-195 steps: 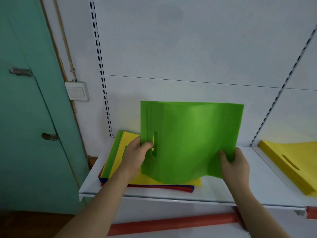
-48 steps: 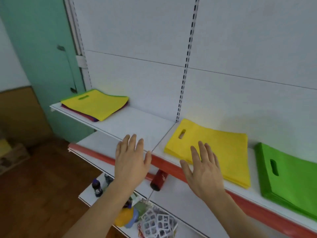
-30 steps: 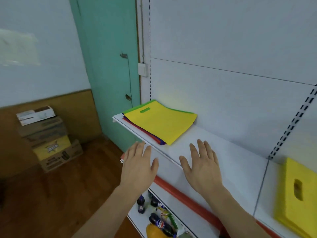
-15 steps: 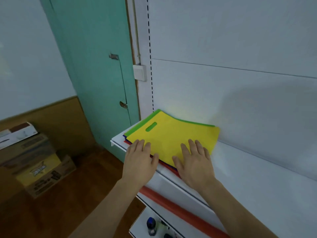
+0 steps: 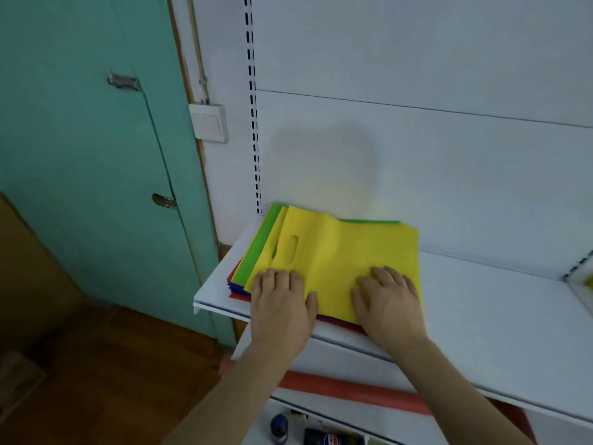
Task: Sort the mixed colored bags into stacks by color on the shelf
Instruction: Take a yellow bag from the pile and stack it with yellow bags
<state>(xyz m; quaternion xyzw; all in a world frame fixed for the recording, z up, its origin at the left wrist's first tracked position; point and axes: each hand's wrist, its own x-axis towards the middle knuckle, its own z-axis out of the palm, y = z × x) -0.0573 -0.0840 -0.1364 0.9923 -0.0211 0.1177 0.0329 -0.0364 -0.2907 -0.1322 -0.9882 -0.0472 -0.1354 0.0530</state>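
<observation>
A yellow bag (image 5: pixel 346 261) tops the mixed pile at the left end of the white shelf (image 5: pixel 481 316); the left hand (image 5: pixel 282 309) and right hand (image 5: pixel 390 308) press flat on its near edge, fingers straight and together, with green, blue and red bags peeking out beneath

To my left stood a teal door (image 5: pixel 90 162) and a wall switch (image 5: pixel 208 122); white panels (image 5: pixel 417 155) rose ahead above the wooden floor (image 5: pixel 112 374). Light was dim.
</observation>
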